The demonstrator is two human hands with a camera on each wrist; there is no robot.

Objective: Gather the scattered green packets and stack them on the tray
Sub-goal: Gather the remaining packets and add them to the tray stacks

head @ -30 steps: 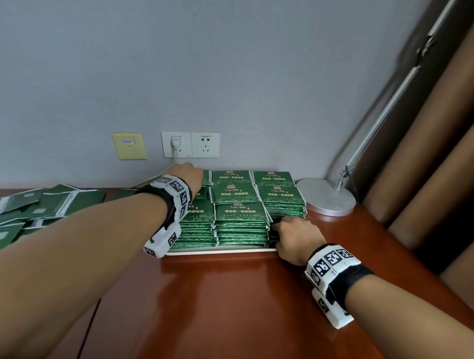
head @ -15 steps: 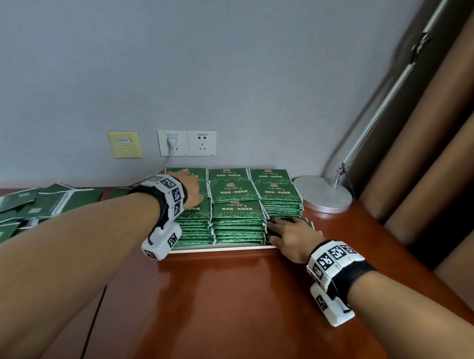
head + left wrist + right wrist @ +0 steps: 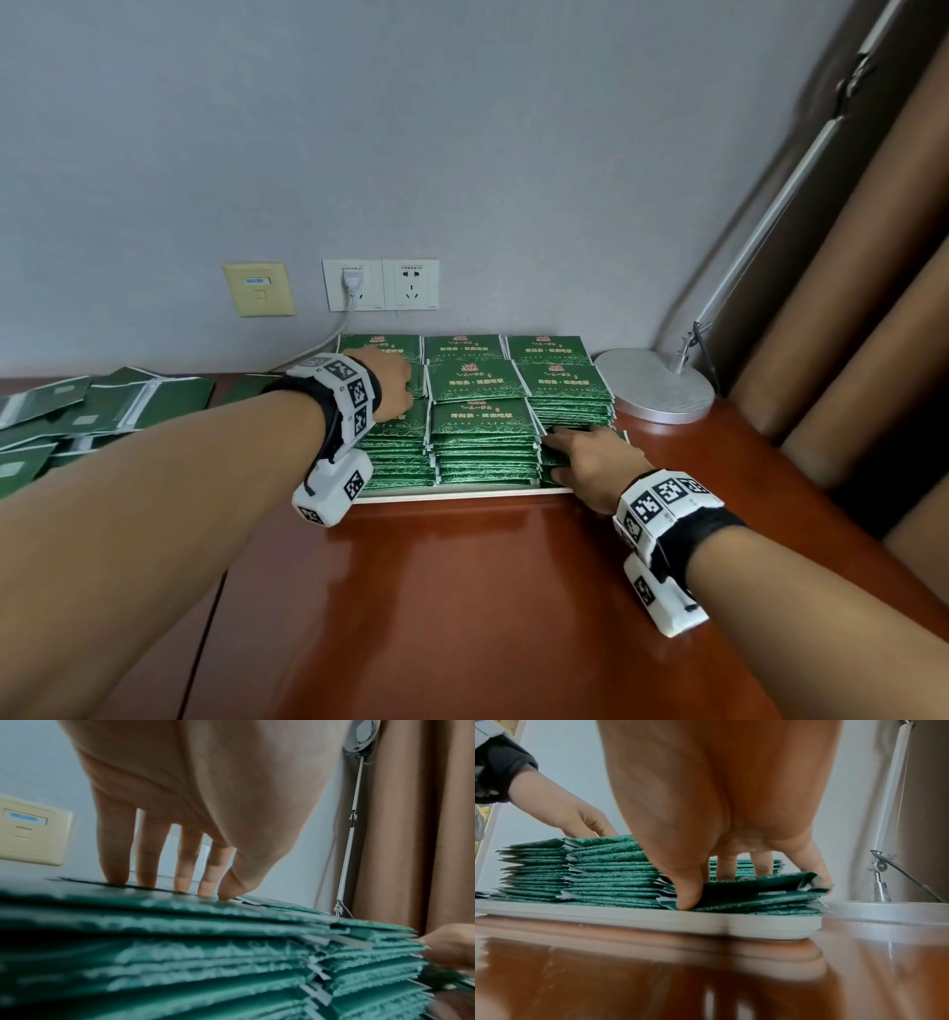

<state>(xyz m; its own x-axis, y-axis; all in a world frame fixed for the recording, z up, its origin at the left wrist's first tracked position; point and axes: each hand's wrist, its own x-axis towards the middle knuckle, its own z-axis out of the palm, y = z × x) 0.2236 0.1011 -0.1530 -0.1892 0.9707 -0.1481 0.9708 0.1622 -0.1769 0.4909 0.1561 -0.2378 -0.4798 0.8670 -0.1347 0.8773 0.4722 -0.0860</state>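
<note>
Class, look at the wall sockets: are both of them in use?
No. Only the left socket has a plug in it; the right socket is bare.

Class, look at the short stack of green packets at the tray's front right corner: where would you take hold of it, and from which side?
Grip the short stack by its two side edges, coming from above and the front, thumb left, fingers right. It sits lower than its neighbours at the tray corner, so those edges are exposed, as the right hand shows.

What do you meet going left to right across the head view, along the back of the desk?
Scattered green packets → left hand on the left stacks → stacked packets on the tray → right hand at the low right stack → lamp base → brown curtain.
</note>
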